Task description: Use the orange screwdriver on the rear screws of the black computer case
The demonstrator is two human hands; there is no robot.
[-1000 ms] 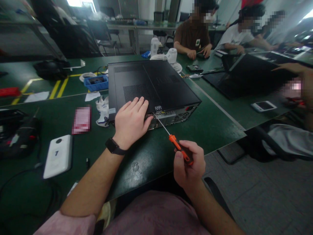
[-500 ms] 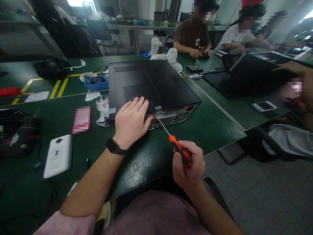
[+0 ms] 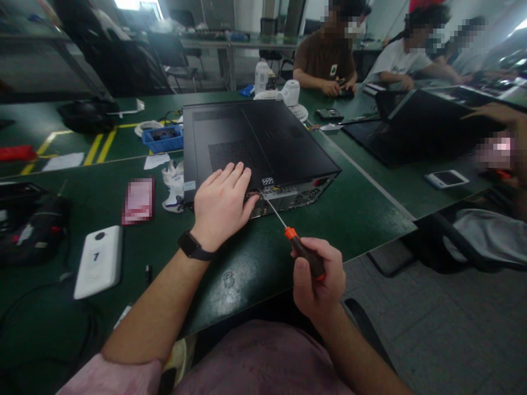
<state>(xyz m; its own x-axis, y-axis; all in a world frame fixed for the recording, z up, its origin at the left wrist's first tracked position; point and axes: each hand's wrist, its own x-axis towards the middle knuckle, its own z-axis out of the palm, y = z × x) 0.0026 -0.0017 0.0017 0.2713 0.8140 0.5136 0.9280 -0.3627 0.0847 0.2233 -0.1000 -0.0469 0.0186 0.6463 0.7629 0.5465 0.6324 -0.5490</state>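
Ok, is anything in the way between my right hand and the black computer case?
No visible obstacle: only the screwdriver in your right hand spans the gap to the computer case. Your left hand lies on the case, beside it.

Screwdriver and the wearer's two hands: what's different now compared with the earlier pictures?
The screwdriver has turned about its shaft in the right hand: its orange stripe showed earlier, now mostly the dark grip faces up. Which way it turned is hard to tell. Nothing was taken up or let go. Its tip stays at the edge of the black case, and the left hand stays on the case.
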